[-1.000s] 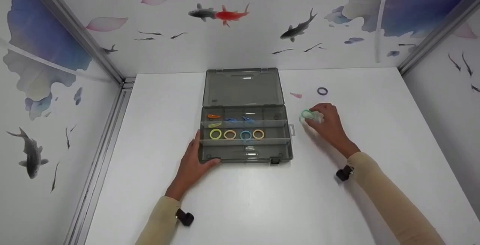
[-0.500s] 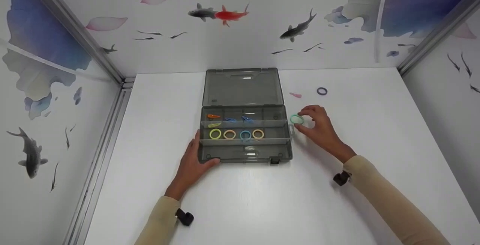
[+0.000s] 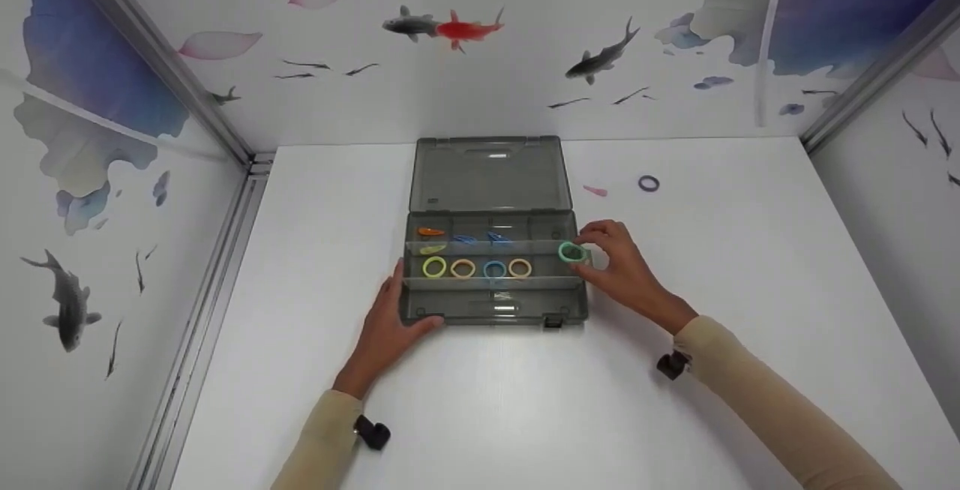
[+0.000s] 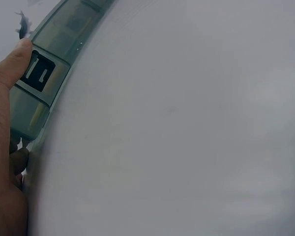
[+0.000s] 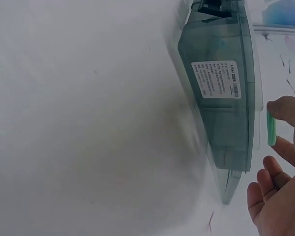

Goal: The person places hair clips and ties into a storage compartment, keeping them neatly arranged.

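Note:
A grey see-through storage box (image 3: 491, 317) lies on the table with its lid (image 3: 491, 175) folded back. My left hand (image 3: 386, 332) holds its front left corner, thumb on the front wall and fingers along the side. My right hand (image 3: 626, 265) pinches a green hair tie (image 5: 271, 129) between thumb and index finger, over the right end of the middle compartment. In that compartment lie a yellow hair tie (image 3: 434, 267), a blue hair tie (image 3: 494, 270) and two light orange ones. The back compartment bears an orange hair clip (image 3: 430, 232) and blue clips (image 3: 499, 238).
A pink hair clip (image 3: 595, 190) and a purple hair tie (image 3: 649, 183) lie on the white table to the right of the lid. A yellow clip (image 3: 433, 249) shows by the back divider. White printed walls stand behind and at both sides.
My right hand has carried the green hair tie left, from the table beside the box to over its right end. The left hand has stayed at the corner.

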The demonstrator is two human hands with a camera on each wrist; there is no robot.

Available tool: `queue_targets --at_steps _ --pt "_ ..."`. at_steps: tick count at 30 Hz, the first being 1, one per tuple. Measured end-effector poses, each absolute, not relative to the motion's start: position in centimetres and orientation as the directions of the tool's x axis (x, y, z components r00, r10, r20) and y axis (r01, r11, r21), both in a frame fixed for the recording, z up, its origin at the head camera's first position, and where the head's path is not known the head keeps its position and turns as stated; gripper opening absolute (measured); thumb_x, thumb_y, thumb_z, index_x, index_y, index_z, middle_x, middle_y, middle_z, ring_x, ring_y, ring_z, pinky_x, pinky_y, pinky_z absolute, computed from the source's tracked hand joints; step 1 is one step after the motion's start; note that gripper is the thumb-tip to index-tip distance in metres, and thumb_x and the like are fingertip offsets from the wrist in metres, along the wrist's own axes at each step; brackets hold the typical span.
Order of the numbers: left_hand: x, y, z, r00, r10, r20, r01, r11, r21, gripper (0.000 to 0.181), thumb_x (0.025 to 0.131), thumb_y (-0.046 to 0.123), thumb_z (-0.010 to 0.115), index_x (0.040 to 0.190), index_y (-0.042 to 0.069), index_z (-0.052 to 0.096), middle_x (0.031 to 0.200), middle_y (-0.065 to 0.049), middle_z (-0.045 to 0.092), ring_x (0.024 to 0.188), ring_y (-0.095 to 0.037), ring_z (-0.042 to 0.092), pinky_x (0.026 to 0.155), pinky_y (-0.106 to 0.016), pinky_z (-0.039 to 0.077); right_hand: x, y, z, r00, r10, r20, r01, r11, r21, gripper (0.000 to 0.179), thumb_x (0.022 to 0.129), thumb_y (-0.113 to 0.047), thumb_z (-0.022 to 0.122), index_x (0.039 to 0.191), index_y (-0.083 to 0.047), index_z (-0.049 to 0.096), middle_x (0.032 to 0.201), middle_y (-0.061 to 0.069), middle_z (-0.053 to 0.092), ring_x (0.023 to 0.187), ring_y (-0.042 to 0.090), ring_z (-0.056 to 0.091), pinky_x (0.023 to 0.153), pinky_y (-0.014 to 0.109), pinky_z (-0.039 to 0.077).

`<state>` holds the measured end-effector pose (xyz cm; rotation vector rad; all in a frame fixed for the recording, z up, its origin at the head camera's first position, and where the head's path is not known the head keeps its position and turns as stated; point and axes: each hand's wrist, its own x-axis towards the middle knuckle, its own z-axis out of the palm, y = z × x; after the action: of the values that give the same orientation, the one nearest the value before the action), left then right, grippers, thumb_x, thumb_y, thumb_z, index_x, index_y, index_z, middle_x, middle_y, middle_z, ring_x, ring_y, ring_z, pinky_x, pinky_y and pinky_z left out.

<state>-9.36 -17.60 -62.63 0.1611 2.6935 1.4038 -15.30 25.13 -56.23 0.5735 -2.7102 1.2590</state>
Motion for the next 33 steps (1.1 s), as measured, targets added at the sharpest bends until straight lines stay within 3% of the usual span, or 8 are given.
queue_targets --at_steps 33 --pt "-9.5 -17.6 -62.6 -0.989 0.141 -0.038 0.05 0.574 0.817 0.127 0.088 0.062 0.089 0.18 0.024 0.009 0.18 -0.024 0.023 0.165 -0.048 0.023 0.128 -0.071 0.027 -15.9 24.4 -57.2 -0.917 -0.319 0.239 -0.391 0.604 -0.694 0.032 0.094 -0.007 0.09 0.122 -0.002 0.077 0.136 0.018 0.06 0.132 0.036 0.05 0.11 0.057 0.045"
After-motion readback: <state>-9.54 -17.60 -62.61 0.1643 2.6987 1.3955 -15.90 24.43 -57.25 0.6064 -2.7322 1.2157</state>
